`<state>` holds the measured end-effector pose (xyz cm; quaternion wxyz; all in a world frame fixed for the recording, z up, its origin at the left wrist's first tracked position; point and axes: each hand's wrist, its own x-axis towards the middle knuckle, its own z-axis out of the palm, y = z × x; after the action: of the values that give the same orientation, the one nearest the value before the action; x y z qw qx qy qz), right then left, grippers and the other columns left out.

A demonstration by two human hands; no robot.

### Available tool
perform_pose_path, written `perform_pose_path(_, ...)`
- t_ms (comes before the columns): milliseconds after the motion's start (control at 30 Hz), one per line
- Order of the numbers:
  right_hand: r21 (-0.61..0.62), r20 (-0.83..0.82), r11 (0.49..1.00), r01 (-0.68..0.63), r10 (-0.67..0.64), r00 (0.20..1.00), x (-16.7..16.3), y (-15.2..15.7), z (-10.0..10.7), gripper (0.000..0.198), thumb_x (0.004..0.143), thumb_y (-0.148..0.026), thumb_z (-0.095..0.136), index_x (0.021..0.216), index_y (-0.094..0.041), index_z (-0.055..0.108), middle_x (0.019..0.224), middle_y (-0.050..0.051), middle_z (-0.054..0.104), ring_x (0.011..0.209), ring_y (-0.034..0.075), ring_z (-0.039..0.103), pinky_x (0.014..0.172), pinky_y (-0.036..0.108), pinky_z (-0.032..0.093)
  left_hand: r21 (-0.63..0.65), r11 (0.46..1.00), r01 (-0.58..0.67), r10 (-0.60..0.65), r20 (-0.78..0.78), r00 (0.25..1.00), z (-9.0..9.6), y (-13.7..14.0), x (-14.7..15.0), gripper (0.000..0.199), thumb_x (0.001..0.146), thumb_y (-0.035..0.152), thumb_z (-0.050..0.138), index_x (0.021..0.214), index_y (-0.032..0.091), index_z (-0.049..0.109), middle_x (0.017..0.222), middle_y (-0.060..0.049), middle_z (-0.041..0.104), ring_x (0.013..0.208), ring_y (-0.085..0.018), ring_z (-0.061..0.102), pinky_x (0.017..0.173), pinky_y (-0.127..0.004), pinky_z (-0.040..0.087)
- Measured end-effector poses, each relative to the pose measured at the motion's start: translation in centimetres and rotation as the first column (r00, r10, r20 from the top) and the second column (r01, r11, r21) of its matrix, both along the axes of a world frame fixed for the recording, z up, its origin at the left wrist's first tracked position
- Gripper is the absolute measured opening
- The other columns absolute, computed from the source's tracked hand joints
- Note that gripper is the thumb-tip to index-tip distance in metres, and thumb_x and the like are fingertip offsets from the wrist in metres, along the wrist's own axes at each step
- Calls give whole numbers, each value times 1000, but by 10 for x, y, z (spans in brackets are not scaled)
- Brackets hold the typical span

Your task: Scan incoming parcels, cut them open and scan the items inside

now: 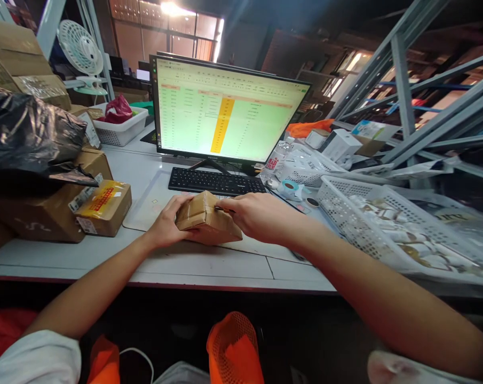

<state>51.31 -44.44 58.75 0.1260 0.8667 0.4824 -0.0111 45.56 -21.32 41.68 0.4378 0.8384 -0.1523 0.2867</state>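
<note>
A small brown cardboard box is tilted up over the table in front of the keyboard. My left hand grips it from the left side, thumb on top and fingers underneath. My right hand is closed around a slim box cutter, mostly hidden by the fingers. Its tip meets the taped upper edge of the box near the right corner. The underside of the box is out of sight.
Behind stand a keyboard and a monitor showing a spreadsheet. Stacked cartons, including a taped parcel, crowd the left. A white basket of small packed items and tape rolls lie right. An orange mesh bag hangs below the table edge.
</note>
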Motion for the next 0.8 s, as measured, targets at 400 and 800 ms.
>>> perform_pose_path(400,-12,-11,990,138,-139,990,29,-38,-45,48,99,-24,46,143,-31,63,113,10,77,95,25,72,75,31,46,34,999,39,-36,-94,995,8,13,1,85,75,47,88,147,25,47,144,-11,55,133,-30,54,117,-48,44)
perform_pose_path(800,120,-56,910,398,-394,917,76,-81,-134,50,106,-36,36,152,-26,53,127,15,71,112,30,68,85,37,48,147,986,-74,65,65,996,1,37,4,75,83,49,81,147,26,47,162,-16,37,149,-34,40,122,-57,38)
